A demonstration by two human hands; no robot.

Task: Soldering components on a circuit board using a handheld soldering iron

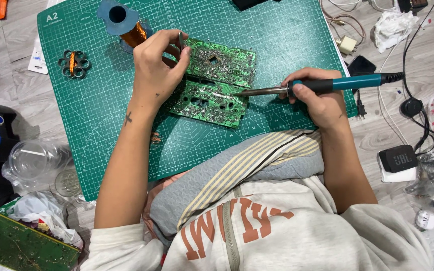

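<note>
**Iron on the board, hand as a clamp**

Right, the left hand [155, 68] curls closed over the upper-left edge of the green circuit board [212, 83], seemingly pinning it flat on the cutting mat [287, 35]. The right hand [320, 98] wraps fully shut around the teal soldering iron [327, 84], its tip touching the board's middle strip. What lies under the left palm is hidden; the exact joint being touched is too small to tell.

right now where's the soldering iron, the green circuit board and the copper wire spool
soldering iron [350, 82], head view, on its teal handle
green circuit board [222, 62], head view, on the upper half of its solder side
copper wire spool [135, 34], head view, on the copper winding
</note>
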